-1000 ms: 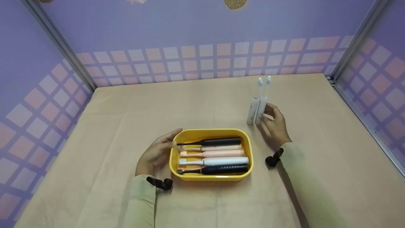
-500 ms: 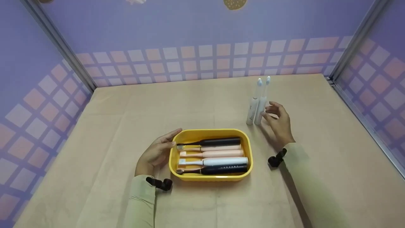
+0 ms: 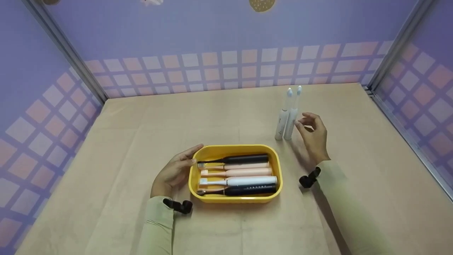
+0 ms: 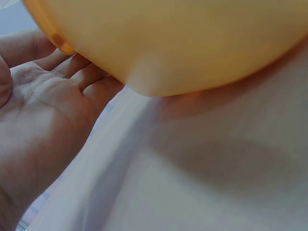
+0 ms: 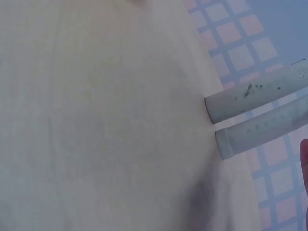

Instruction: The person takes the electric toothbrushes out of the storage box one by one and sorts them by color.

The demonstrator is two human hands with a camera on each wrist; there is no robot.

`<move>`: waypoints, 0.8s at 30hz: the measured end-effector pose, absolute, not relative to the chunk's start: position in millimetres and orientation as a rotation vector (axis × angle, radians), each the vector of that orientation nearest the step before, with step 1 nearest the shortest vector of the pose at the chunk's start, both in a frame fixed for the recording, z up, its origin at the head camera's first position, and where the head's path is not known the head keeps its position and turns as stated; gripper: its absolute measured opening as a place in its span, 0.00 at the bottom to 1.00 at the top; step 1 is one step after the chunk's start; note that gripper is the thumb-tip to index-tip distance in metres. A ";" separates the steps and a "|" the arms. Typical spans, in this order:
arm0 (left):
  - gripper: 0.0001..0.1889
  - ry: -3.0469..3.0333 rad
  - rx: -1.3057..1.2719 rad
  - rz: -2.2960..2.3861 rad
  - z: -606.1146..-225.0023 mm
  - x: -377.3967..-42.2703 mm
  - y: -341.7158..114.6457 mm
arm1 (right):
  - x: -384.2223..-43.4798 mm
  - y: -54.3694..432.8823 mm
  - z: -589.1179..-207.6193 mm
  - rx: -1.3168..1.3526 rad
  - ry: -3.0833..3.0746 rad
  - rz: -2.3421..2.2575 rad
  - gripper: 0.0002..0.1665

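Note:
A yellow bin [image 3: 235, 199] sits at the middle of the table, with several electric toothbrushes [image 3: 251, 172] lying side by side in it: black, pink and white. My left hand [image 3: 174, 171] holds its left back corner, thumb at the rim and fingers along the outer wall [image 4: 192, 43]. Two white electric toothbrushes stand upright behind the bin's right end: the left toothbrush [image 3: 281, 124] and the right toothbrush [image 3: 291, 124]. Close beside the right one is my right hand [image 3: 314, 136], fingers loosely bent and gripping nothing. In the right wrist view, only a sliver of finger [image 5: 305, 163] shows, apart from the handles.
A beige cloth [image 3: 170, 120] covers the table. Purple walls with pink and white squares [image 3: 212, 63] rise at the back and sides, with metal posts [image 3: 396, 46] in the corners.
My right hand has let go of the right white toothbrush and drawn slightly right and back. Both white toothbrushes keep standing. My left hand and the bin stay in place.

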State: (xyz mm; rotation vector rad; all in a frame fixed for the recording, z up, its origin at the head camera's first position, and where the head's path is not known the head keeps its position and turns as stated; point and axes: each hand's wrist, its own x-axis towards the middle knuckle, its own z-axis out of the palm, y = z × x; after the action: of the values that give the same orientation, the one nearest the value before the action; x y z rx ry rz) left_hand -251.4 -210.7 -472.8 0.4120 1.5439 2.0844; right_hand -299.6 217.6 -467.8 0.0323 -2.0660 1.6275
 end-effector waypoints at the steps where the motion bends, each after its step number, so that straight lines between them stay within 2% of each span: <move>1: 0.31 1.542 0.411 2.086 -472.8 -251.3 -210.5 | -298.8 217.0 -466.2 0.035 -2.060 1.629 0.22; 11: 0.31 1.565 0.464 2.059 -472.0 -251.4 -211.7 | -274.3 203.1 -433.4 0.085 -2.004 1.653 0.18; 24: 0.30 1.558 0.466 2.064 -472.6 -251.2 -211.7 | -281.2 195.7 -445.1 0.331 -2.006 1.570 0.16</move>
State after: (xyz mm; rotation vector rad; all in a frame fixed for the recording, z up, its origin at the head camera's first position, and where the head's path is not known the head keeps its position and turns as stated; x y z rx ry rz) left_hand -251.2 -211.7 -472.6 0.4656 1.5582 2.0638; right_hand -281.2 195.7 -445.1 0.3315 -2.0055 1.5699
